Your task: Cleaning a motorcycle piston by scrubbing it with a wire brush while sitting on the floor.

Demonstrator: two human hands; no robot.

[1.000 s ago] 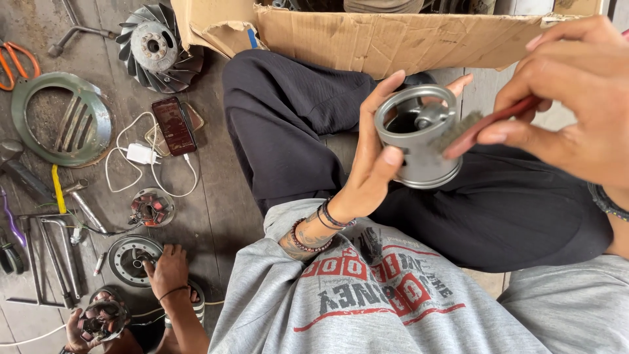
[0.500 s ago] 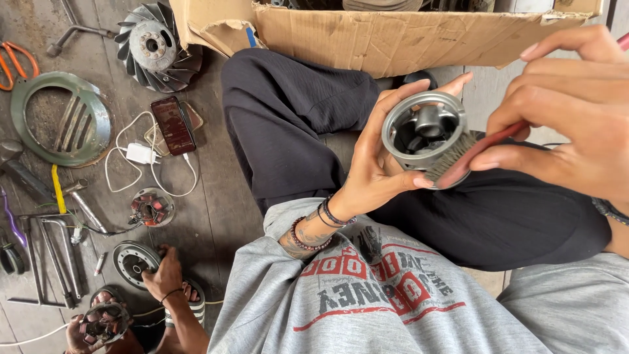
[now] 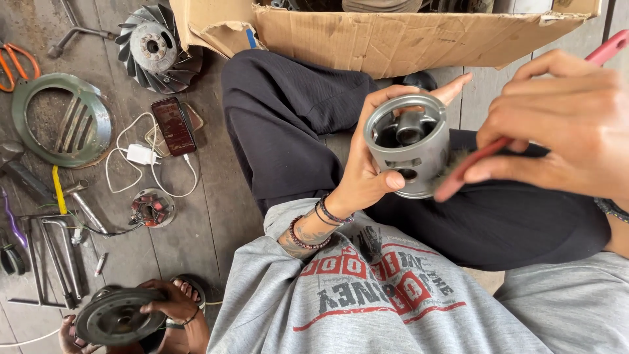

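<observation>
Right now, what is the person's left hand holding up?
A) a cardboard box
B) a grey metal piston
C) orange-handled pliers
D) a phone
B: the left hand has its fingers wrapped around a hollow grey metal piston, while the right hand puts a red-handled brush to its side; the phone lies on the floor.

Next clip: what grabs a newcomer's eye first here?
The grey metal piston at centre, gripped in the left hand with its hollow side facing the camera. The right hand holds a red-handled brush against its side. After that, the torn cardboard box along the top, and on the floor at left a finned flywheel, a phone on its charger, and another person's hands on a dark round part at bottom left.
</observation>
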